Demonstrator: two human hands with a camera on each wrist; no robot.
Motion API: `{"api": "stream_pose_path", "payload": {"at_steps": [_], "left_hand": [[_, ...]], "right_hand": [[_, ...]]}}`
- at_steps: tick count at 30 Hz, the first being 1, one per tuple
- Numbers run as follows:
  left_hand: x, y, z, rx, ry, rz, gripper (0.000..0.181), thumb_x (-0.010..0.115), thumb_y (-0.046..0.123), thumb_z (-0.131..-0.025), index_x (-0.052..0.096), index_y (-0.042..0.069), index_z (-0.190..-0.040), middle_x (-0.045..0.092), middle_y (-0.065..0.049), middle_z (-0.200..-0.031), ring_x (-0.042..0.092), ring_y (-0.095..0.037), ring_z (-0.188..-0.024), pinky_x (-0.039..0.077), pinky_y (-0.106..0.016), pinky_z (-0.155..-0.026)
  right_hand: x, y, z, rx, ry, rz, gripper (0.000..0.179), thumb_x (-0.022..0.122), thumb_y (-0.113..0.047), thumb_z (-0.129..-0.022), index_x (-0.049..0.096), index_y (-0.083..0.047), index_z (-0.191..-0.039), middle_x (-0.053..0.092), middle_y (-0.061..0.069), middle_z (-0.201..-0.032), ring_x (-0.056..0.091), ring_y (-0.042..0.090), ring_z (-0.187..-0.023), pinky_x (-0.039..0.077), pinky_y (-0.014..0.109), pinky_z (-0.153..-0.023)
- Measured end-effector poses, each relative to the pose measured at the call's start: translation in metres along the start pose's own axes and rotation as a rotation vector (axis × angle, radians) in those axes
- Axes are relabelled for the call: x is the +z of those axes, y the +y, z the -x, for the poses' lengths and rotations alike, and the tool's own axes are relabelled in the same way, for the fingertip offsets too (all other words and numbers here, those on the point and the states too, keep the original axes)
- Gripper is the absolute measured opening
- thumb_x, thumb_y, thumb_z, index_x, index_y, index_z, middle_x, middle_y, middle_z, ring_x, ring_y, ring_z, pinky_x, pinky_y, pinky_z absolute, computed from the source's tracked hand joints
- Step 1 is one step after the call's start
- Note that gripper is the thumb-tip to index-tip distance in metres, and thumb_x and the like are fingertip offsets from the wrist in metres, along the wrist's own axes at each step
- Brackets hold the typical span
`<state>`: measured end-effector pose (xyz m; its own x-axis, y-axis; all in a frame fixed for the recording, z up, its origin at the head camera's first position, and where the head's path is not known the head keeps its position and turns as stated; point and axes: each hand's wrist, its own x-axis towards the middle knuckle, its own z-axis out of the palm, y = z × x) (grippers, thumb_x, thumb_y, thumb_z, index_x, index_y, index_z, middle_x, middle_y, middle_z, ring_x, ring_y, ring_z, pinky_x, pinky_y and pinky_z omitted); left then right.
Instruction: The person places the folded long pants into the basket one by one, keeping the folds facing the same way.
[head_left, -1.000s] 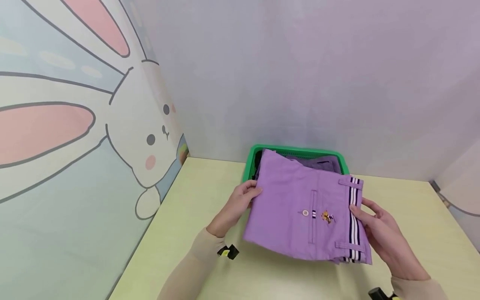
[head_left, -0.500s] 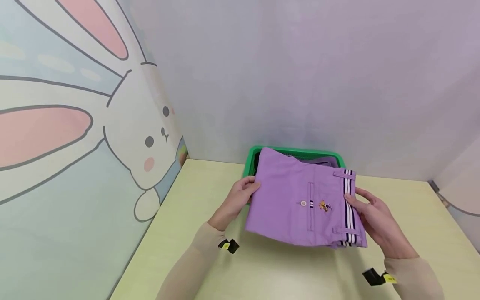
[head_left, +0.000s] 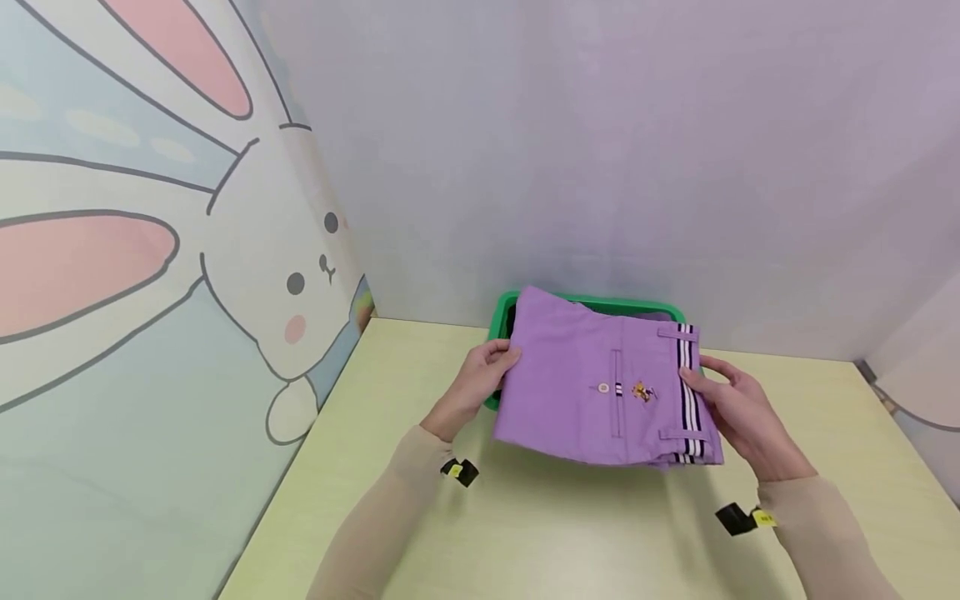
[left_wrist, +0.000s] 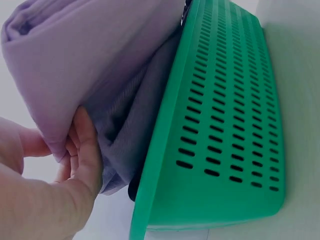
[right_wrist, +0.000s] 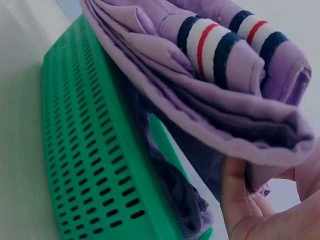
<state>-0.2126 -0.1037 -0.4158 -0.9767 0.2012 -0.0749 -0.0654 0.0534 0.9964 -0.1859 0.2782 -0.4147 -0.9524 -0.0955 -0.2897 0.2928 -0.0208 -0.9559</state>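
Folded purple trousers [head_left: 566,383] hang over the front of a green perforated basket [head_left: 660,307], back pocket and small embroidered figure facing up. My left hand [head_left: 478,379] pinches their left edge between thumb and fingers. At the other end, my right hand [head_left: 738,408] grips the striped waistband [head_left: 687,396], thumb on top and fingers beneath. In the left wrist view the folded cloth [left_wrist: 85,55] sits just above the basket's rim [left_wrist: 165,135]. Dark clothes [right_wrist: 182,200] lie inside the basket in the right wrist view, mostly hidden from above by the trousers.
The basket stands at the back of a pale yellow table [head_left: 577,533], close to a plain light wall [head_left: 600,150]. A wall with a painted rabbit [head_left: 277,250] runs along the left side. Small black wrist devices hang below both sleeves.
Both hands have carried the trousers forward and slightly left, further over the basket. More of the basket's opening and the dark clothes in it is now covered.
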Motion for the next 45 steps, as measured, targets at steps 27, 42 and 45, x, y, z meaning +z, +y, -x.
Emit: {"api": "stream_pose_path", "payload": {"at_steps": [27,42,45], "left_hand": [[-0.015,-0.013,-0.04,-0.041,0.073,-0.132,0.039,0.061,0.02,-0.11,0.063,-0.006,-0.139,0.073,-0.02,-0.121,0.065,-0.012,-0.093,0.055,-0.02,-0.076],[-0.011,-0.02,-0.046,0.047,0.151,-0.318,0.035,0.064,0.022,-0.108,0.068,-0.002,-0.133,0.073,-0.016,-0.114,0.067,-0.02,-0.097,0.058,-0.03,-0.083],[-0.01,-0.02,-0.044,0.099,0.192,-0.433,0.033,0.067,0.025,-0.106,0.071,0.001,-0.129,0.076,-0.014,-0.113,0.072,-0.023,-0.098,0.06,-0.035,-0.085]], "right_hand": [[0.005,-0.004,-0.05,-0.053,0.142,0.262,0.081,0.068,-0.039,-0.105,0.025,-0.002,-0.163,0.07,-0.021,-0.084,0.074,0.005,-0.077,0.064,0.03,-0.07],[0.015,0.003,-0.06,-0.138,0.288,0.433,0.067,0.064,-0.037,-0.107,0.04,0.0,-0.158,0.063,0.032,-0.142,0.068,-0.003,-0.068,0.061,0.026,-0.062],[0.016,0.004,-0.06,-0.15,0.307,0.484,0.068,0.063,-0.039,-0.107,0.042,0.001,-0.157,0.058,0.033,-0.146,0.065,-0.007,-0.068,0.059,0.023,-0.061]]}}
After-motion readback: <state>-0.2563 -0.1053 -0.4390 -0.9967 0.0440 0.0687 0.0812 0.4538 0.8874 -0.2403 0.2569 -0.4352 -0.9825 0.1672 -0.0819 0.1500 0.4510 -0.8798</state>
